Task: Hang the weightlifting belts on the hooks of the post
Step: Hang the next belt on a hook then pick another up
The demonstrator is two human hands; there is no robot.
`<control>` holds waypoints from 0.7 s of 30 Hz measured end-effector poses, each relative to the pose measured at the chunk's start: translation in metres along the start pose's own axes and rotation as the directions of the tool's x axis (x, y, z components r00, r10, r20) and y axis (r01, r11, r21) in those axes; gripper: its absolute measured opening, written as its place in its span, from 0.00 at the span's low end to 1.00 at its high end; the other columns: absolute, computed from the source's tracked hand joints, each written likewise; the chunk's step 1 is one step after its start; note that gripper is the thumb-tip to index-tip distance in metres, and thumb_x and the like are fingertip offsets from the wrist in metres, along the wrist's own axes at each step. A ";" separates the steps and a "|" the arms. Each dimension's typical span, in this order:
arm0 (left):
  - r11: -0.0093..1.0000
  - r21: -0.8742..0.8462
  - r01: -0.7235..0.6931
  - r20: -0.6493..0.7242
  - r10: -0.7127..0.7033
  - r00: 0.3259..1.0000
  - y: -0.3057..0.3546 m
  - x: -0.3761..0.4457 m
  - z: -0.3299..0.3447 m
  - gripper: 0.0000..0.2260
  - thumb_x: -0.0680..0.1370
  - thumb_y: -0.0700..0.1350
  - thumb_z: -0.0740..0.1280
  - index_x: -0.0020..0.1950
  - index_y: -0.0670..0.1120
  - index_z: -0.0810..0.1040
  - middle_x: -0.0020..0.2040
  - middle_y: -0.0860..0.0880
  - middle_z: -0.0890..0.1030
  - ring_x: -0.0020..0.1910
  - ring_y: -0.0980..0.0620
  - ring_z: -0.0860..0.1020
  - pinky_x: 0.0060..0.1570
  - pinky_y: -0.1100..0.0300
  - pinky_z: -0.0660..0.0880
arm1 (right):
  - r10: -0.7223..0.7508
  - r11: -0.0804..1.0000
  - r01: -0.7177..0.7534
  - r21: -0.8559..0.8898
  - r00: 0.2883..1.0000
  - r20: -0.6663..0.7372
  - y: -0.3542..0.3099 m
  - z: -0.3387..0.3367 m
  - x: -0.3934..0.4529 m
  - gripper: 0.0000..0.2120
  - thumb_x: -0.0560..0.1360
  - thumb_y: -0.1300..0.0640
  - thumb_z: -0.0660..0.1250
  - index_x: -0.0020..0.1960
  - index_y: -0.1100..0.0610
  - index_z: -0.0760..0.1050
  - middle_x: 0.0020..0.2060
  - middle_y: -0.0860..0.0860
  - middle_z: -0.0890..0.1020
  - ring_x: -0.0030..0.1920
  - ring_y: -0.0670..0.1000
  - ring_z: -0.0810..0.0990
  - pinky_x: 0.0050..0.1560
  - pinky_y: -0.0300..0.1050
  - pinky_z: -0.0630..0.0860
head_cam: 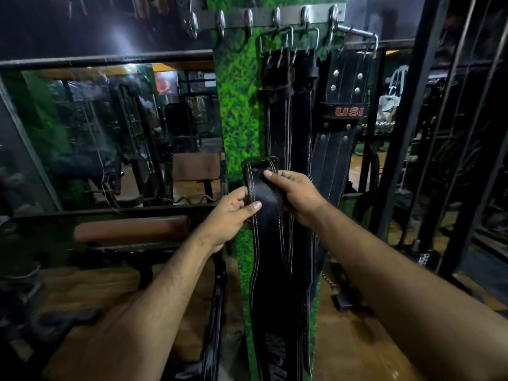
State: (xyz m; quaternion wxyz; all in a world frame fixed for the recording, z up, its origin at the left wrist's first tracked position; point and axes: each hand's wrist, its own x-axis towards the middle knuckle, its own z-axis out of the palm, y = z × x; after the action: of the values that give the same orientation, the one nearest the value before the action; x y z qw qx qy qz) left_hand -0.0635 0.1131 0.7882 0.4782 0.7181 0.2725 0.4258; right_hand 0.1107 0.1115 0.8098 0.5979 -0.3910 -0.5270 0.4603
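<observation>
Hands grip one black belt (270, 243) near its upper end, before the green post (236, 119): left hand (231, 213) and right hand (295, 193), fingers curled on its edges. Best raise it toward a free hook (248, 19), left of the hung belts (291, 127).

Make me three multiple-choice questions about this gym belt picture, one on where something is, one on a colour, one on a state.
1. Where does the USI belt hang, relative to the other hung belts?
A. Rightmost
B. Leftmost
C. On the floor

2. What colour is the post?
A. Red
B. Green
C. White

3. How is the held belt being handled?
A. Lying untouched
B. One hand only
C. Gripped by both hands

Answers: 1 A, it hangs right of the two plain belts. 2 B, a green grass-like cover shows. 3 C, the left hand and right hand both grip its upper end.
</observation>
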 end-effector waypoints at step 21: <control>0.967 0.101 -0.235 -0.243 0.253 0.936 0.071 0.066 -0.006 0.24 0.77 0.61 0.68 0.42 0.39 0.70 0.40 0.44 0.74 0.39 0.46 0.70 0.38 0.48 0.68 | -0.476 0.876 0.478 0.069 0.878 -0.051 -0.084 0.028 0.050 0.05 0.81 0.61 0.66 0.49 0.56 0.80 0.45 0.56 0.84 0.47 0.55 0.82 0.51 0.51 0.81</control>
State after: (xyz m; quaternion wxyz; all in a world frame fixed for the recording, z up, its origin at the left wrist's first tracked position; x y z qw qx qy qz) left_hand -0.0379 0.1402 0.8775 0.3572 0.7022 0.2551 0.5605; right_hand 0.0956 0.1365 0.9068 0.7163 -0.2325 -0.5787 0.3130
